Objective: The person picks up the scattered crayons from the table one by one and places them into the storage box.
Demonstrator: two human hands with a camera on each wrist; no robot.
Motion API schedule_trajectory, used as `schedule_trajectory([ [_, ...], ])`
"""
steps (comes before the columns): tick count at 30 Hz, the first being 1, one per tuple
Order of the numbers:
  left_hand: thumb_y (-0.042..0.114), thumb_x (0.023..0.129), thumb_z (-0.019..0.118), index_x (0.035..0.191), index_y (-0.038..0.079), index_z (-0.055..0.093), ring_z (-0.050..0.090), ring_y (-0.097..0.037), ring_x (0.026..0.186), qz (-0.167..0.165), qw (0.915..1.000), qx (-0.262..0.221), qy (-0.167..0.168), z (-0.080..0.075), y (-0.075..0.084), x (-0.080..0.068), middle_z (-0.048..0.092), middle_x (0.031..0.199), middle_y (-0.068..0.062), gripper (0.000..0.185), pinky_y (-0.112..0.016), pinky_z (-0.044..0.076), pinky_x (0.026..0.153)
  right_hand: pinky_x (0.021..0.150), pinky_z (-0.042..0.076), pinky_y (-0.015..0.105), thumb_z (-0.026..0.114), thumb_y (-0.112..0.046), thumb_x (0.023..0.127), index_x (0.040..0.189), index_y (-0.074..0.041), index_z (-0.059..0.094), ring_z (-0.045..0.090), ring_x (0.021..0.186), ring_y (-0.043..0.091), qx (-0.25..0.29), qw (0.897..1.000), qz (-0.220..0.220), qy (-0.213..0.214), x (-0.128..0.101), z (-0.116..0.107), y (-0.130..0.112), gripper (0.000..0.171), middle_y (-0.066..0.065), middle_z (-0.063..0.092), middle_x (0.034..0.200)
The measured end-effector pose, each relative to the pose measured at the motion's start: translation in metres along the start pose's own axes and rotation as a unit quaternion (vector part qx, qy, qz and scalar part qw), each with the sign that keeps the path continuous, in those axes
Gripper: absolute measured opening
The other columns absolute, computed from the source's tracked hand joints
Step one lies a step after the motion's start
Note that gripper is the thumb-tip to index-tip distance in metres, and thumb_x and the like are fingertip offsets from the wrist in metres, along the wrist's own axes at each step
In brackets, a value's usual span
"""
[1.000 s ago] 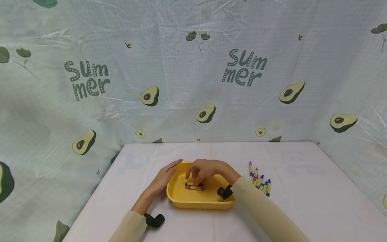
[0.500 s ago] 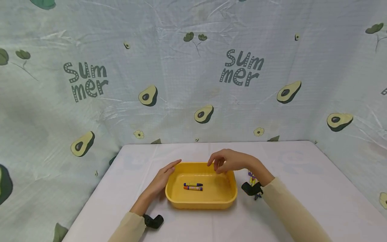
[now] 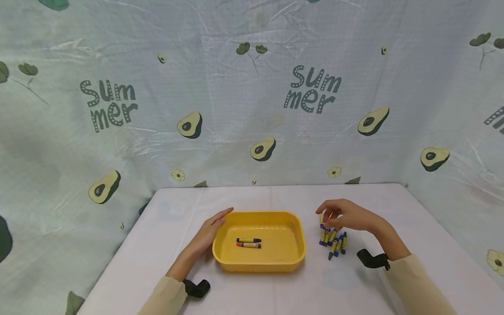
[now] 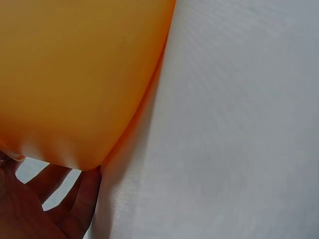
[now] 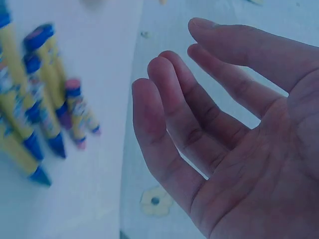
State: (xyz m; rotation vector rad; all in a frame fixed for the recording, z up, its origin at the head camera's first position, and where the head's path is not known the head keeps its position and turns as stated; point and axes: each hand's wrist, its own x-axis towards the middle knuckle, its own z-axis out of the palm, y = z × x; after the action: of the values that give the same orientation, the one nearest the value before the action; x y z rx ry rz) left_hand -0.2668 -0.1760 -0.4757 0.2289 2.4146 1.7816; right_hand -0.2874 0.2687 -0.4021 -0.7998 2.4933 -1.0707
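Moving: the right hand has left the yellow tray, where it hovered over the crayons a second ago, and now hangs over the loose pile of crayons toward the bench's right edge.
Meaning: two crayons lie in the tray and nothing is in the hand, so another pick from the pile looks to be starting.
Left grip: the left hand rests flat against the tray's left wall, fingers fairly straight, steadying it as before.
Tray contents: two crayons in the tray, side by side near its middle.
Right grip: fingers loosely spread and curved, holding nothing, fingertips just above the pile.
Pile count: about seven crayons, overlapping, so the count is uncertain.
Far: an avocado-print sheet behind the bench.
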Motion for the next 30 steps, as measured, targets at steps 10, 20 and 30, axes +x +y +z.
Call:
schedule_trajectory([
  [10, 0.024, 0.113, 0.032, 0.157, 0.021, 0.046, 0.042, -0.032, 0.151, 0.01, 0.9999, 0.002, -0.002, -0.001, 0.0, 0.003, 0.043, 0.164, -0.01, 0.046, -0.054, 0.031, 0.127, 0.071, 0.061, 0.033, 0.07, -0.011, 0.095, 0.132, 0.003, 0.06, 0.066, 0.092, 0.025, 0.015, 0.996, 0.076, 0.048, -0.024, -0.002, 0.037, 0.041, 0.014, 0.069, 0.108],
  [20, 0.024, 0.113, 0.033, 0.157, 0.022, 0.046, 0.041, -0.032, 0.151, 0.014, 0.9999, 0.006, 0.0, 0.001, -0.001, 0.007, 0.042, 0.164, -0.009, 0.046, -0.054, 0.028, 0.128, 0.068, 0.06, 0.034, 0.07, -0.01, 0.093, 0.131, 0.003, 0.06, 0.062, 0.084, 0.023, 0.03, 0.987, 0.142, 0.066, -0.03, -0.002, 0.056, 0.041, 0.01, 0.068, 0.1],
  [30, 0.025, 0.113, 0.033, 0.157, 0.023, 0.046, 0.042, -0.032, 0.151, 0.01, 0.9999, 0.01, 0.004, 0.001, -0.002, 0.011, 0.043, 0.164, -0.009, 0.046, -0.055, 0.029, 0.127, 0.06, 0.056, 0.032, 0.078, -0.015, 0.089, 0.128, 0.001, 0.061, 0.06, 0.07, 0.02, 0.004, 0.984, 0.167, 0.069, -0.026, 0.001, 0.065, 0.045, 0.008, 0.063, 0.089],
])
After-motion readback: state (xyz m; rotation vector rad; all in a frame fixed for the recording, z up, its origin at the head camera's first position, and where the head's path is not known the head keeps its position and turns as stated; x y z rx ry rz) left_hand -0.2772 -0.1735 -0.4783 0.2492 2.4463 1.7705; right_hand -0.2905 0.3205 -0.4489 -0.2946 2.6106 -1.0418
